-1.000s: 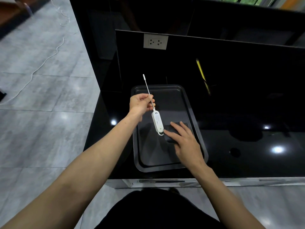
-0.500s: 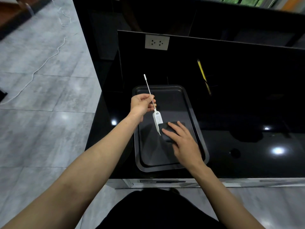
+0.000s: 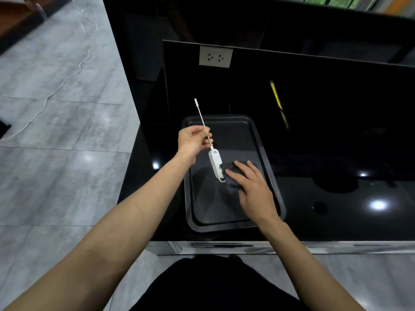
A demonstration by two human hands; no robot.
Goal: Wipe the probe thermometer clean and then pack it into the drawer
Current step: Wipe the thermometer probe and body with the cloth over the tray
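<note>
The right hand (image 3: 253, 189) covers most of the dark cloth (image 3: 233, 173), so its shape and folds cannot be told. The left hand (image 3: 194, 140) hides a stretch of the probe thermometer (image 3: 214, 161) stem. The markings on the thermometer's white body are too small to read. The bench (image 3: 336, 221) runs off the right edge.

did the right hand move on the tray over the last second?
Yes. The right hand with the dark cloth slid up the tray, away from its near rim, against the thermometer body.
</note>
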